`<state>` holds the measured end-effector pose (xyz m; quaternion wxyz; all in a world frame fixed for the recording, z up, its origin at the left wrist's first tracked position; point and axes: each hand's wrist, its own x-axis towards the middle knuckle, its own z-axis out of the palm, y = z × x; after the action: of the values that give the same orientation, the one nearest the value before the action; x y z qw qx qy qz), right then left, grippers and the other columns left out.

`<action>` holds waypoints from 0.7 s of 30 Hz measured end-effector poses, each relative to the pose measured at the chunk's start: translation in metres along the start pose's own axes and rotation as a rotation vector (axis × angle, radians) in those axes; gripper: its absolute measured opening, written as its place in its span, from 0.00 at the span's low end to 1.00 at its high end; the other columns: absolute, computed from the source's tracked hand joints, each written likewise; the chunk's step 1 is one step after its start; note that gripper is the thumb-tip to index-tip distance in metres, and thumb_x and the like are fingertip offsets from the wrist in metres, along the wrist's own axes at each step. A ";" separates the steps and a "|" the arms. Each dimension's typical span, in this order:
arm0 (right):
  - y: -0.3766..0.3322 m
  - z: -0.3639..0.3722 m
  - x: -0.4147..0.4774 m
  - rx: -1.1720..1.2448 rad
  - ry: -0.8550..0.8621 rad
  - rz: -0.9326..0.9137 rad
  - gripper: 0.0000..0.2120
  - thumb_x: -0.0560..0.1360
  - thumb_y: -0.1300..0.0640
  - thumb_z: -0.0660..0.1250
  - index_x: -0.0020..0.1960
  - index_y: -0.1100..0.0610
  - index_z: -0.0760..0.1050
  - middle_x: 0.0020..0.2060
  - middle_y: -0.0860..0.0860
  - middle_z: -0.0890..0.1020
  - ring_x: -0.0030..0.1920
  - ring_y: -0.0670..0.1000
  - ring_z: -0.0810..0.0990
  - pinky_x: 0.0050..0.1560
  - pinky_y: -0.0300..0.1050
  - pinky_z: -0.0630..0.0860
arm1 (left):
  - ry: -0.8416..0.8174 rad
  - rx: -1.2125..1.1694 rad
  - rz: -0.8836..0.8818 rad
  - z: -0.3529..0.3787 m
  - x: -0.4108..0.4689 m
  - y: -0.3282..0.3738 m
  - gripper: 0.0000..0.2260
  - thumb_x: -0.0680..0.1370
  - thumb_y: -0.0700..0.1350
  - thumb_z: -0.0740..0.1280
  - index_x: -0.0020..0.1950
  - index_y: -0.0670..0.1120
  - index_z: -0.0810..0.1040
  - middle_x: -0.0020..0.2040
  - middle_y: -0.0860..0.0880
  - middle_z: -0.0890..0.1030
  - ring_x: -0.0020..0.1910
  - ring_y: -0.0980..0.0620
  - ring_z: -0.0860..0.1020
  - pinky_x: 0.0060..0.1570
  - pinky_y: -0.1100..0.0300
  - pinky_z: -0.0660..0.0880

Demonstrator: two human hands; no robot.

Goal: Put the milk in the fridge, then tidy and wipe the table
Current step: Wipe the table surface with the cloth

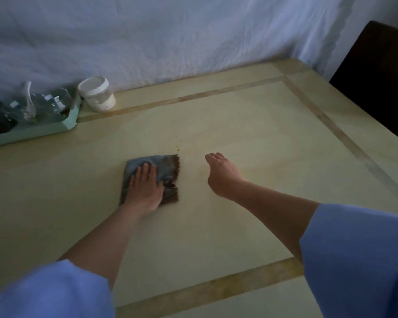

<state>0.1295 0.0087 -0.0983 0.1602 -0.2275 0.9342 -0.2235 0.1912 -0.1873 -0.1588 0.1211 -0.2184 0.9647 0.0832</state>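
You are in the wiping step. Your left hand (pixel 145 187) lies flat, fingers straight, pressing the folded grey-blue cloth with the brown frayed edge (pixel 168 166) onto the cream stone-look table with tan inlaid bands (pixel 239 125), near its middle. Your right hand (pixel 221 175) hangs just above the surface to the cloth's right, fingers loose and holding nothing. No milk shows anywhere in view, so that part looks done, though I cannot confirm it. A few small yellow specks (pixel 177 147) sit just beyond the cloth's far right corner. The next stroke should probably carry the cloth forward and right over them, with even pressure. The pale green tray of glassware (pixel 32 131) and the clear white-lidded plastic jar (pixel 97 94) stand well apart at the far left, so steer clear of them.
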 end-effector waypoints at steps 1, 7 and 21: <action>0.001 0.000 0.003 0.004 -0.001 -0.003 0.25 0.71 0.72 0.52 0.67 0.63 0.67 0.69 0.56 0.70 0.75 0.53 0.59 0.72 0.45 0.60 | -0.006 -0.014 -0.044 -0.002 0.004 -0.008 0.26 0.82 0.49 0.48 0.77 0.43 0.44 0.79 0.44 0.44 0.78 0.46 0.44 0.76 0.52 0.43; 0.012 -0.007 0.016 0.029 0.061 -0.001 0.23 0.72 0.72 0.50 0.65 0.63 0.68 0.67 0.55 0.71 0.72 0.54 0.63 0.68 0.47 0.64 | -0.063 -0.041 -0.105 -0.012 0.047 0.019 0.28 0.82 0.54 0.45 0.77 0.45 0.38 0.78 0.45 0.37 0.77 0.44 0.38 0.75 0.49 0.38; 0.035 -0.028 -0.007 0.025 0.106 0.033 0.23 0.74 0.66 0.58 0.70 0.61 0.67 0.70 0.55 0.70 0.70 0.54 0.67 0.67 0.41 0.64 | -0.100 0.030 0.371 0.005 0.039 0.121 0.26 0.82 0.52 0.47 0.77 0.48 0.41 0.78 0.49 0.40 0.77 0.48 0.39 0.75 0.49 0.38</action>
<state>0.1116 0.0497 -0.0907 0.1171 -0.1978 0.9421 -0.2443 0.1045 -0.0937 -0.1611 0.1548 -0.0308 0.9823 0.1006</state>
